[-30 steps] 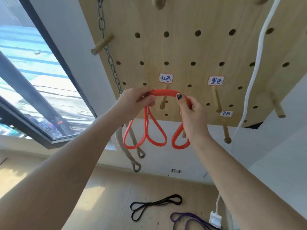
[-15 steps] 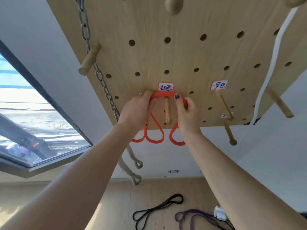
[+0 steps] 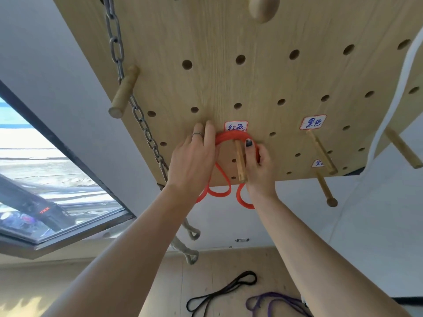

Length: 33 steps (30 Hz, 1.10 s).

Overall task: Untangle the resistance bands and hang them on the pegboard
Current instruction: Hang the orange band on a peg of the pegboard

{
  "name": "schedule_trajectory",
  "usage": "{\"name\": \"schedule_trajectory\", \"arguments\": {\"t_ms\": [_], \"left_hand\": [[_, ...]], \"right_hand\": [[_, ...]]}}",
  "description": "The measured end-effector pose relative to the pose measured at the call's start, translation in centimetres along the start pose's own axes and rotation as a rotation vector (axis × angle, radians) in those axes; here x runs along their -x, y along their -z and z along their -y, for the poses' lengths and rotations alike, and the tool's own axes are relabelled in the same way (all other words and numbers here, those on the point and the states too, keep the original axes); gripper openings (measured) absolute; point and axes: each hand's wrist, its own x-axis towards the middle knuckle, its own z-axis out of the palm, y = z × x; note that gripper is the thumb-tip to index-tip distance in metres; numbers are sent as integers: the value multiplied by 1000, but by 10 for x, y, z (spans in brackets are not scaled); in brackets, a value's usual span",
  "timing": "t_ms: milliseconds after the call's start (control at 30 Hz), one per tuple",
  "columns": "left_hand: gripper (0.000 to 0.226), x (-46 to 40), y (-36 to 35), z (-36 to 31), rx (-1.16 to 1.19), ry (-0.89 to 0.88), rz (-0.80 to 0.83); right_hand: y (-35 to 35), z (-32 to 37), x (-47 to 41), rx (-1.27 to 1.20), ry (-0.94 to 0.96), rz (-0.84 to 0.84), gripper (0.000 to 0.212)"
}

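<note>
A bright orange-red resistance band (image 3: 231,136), flat and rubbery, arches over a wooden peg (image 3: 240,161) that sticks out of a pale wood pegboard (image 3: 229,65). The top of the band lies against the board just under a small white label (image 3: 236,127) with handwritten characters. Below the peg the band hangs in several loose loops that dip past the board's lower edge.

The left hand (image 3: 194,161) covers the left side of the arch, its fingers (image 3: 209,136) lying fairly straight against the band and the board; whether they grip it from behind cannot be told. A ring sits on one finger. The right hand (image 3: 258,165) holds the right side of the arch, its thumb, with a dark painted nail, pressed beside the peg and its other fingers curled round the band.

The pegboard has rows of round holes and several more wooden pegs. Two further white labels (image 3: 313,122) sit to the right, above bare pegs. A metal chain (image 3: 137,110) hangs down the board's left side, passing a peg there, with rope loops dangling lower down. A white strap (image 3: 389,88) hangs at the right edge.

On the wooden floor (image 3: 217,271) far below lie a black band (image 3: 219,294) and, just to its right, a purple band (image 3: 274,303), both in loose coils. A window (image 3: 57,191) fills the left side.
</note>
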Motion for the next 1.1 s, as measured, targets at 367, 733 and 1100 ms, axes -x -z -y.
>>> {"name": "schedule_trajectory", "arguments": {"t_ms": [367,733,1100], "left_hand": [[34,-9,0,-8,17,-264,-27],[50,-8,-3,-17,107,-145,49],[65,3,-9,-12,93,-120,137]], "right_hand": [[-3,-2,0,19,-29,-83,37],[9,-4,14,468,296,-239,41],[12,4,3,583,448,-70,45]]}}
